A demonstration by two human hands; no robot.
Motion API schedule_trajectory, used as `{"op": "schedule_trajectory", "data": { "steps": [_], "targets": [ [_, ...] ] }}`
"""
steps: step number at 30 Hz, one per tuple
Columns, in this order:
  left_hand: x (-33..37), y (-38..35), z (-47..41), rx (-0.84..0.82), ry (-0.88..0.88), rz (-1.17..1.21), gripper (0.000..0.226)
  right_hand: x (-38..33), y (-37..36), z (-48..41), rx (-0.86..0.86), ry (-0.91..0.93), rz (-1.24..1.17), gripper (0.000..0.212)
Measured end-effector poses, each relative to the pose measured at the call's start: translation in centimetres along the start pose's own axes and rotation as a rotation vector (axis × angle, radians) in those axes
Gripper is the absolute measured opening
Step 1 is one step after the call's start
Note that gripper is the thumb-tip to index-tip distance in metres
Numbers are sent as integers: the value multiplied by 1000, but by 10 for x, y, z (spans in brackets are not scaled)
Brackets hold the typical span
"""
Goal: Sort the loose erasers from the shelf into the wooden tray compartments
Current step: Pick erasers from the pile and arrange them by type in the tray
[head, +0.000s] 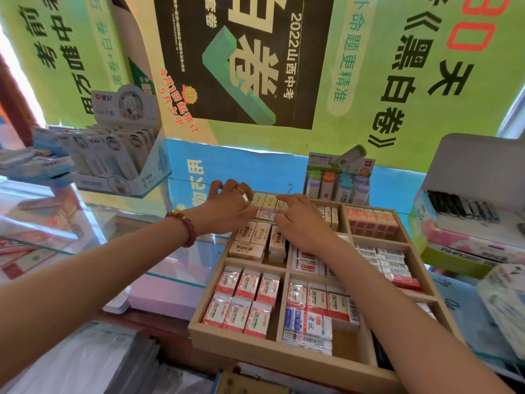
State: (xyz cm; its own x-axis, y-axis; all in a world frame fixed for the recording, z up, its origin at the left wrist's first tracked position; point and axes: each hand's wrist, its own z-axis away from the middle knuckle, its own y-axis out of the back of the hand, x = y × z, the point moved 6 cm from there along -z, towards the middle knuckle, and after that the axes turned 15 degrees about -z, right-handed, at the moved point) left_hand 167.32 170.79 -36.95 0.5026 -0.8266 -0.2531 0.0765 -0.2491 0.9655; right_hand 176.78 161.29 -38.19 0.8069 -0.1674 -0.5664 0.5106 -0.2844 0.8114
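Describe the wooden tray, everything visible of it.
The wooden tray is pale, unfinished-looking wood, a shallow rectangle split by thin partitions into three columns of compartments. It lies flat, holding wrapped erasers. The left hand and right hand touch cream erasers in its far left compartment.

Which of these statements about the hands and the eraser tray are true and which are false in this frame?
1. The left hand and right hand are both at the far-left compartment of the wooden tray. True.
2. The bead bracelet is on the right wrist. False: the bead bracelet is on the left wrist.
3. The near-left compartment holds 2B erasers in red and white wrappers. True.
4. The left hand wears no ring. False: a ring shows on one finger.
5. The orange erasers sit in the near-right compartment. False: the orange erasers are in the far-right compartment.
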Motion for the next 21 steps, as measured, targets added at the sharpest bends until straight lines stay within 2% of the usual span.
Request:
{"op": "schedule_trajectory", "data": {
  "steps": [5,9,11,16,21],
  "targets": [
    [-3,-1,-1,-24,5,7,43,0,-1,0,-4,-9,14,40],
    [-19,13,-4,109,95,268,36,-2,6,1,95,24,15,39],
    [-23,14,-4,125,118,279,35,-4,9,2,131,45,-23,37],
    [-16,1,0,42,109,218,30,-6,5,0,11,35,-23,37],
    [-12,19,24,178,73,253,19,-16,31,8,1,44,-70,25]
  ]
}}
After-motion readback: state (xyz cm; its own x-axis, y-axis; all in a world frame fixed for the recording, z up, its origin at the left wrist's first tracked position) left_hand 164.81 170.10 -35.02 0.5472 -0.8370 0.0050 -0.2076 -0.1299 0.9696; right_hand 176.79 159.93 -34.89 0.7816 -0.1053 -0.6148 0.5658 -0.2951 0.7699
